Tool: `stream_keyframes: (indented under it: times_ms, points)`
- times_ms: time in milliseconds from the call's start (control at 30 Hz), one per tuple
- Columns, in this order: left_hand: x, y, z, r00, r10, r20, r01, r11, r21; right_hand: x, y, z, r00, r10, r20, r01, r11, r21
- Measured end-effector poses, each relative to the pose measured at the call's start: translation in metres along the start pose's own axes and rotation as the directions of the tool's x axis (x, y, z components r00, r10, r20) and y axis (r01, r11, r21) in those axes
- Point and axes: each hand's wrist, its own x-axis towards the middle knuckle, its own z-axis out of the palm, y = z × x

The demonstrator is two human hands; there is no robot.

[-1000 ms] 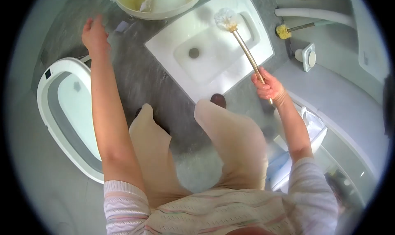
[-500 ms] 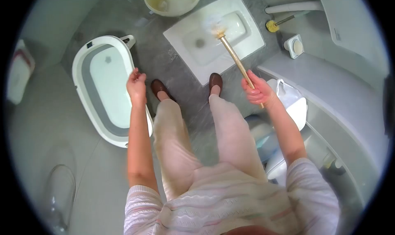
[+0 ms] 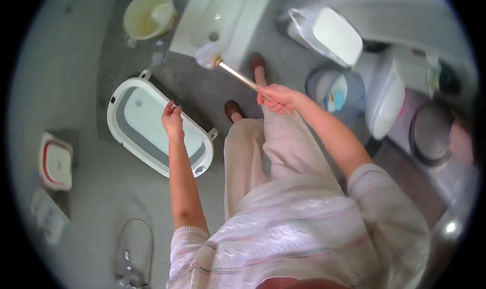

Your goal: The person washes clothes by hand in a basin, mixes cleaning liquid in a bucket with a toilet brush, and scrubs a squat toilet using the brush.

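Note:
My right hand (image 3: 277, 98) is wrapped round the gold handle of a brush (image 3: 238, 76). The brush's white, fluffy head points up and left, over the near edge of a white squat toilet (image 3: 243, 38). My left hand (image 3: 173, 121) is raised over a white and grey oval tub (image 3: 144, 152), fingers loosely curled and apart, with nothing in them. The inside of the tub is pale, with a small grey spot near its upper left end.
A cream bucket (image 3: 132, 15) stands at the upper left. On the right are a white bin (image 3: 338, 35), a blue-tinted round container (image 3: 357, 94) and a white lidded item (image 3: 387, 104). A red-rimmed folded basin (image 3: 56, 165) and shower hose (image 3: 151, 238) are at left.
The view has swung to the right, bringing more containers into sight. The brush head has moved from over the toilet's basin to its near edge. My left hand has come over the tub.

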Motion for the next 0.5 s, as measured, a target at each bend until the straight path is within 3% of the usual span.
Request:
stream_keyframes:
  times_ms: [200,333,467,500]
  points:
    - [0.008,-0.031,-0.002,0.988,-0.076,0.137,0.052,0.983,0.174,-0.002,0.071,-0.001,0.992,0.075,-0.105,-0.077,0.997,-0.013]
    - [-0.018,-0.058,0.037,0.977,0.059,0.204,-0.100,0.976,0.193,-0.023,0.138,-0.028,0.986,0.064,-0.155,-0.065,0.998,-0.004]
    - [-0.051,-0.080,0.073,0.980,0.129,0.151,-0.182,0.888,0.422,-0.042,0.175,-0.051,0.990,0.024,-0.135,-0.026,1.000,-0.011]
    - [-0.063,-0.086,0.052,0.988,0.136,0.077,-0.156,0.888,0.432,-0.050,0.182,-0.056,0.993,0.028,-0.114,-0.029,1.000,-0.011]
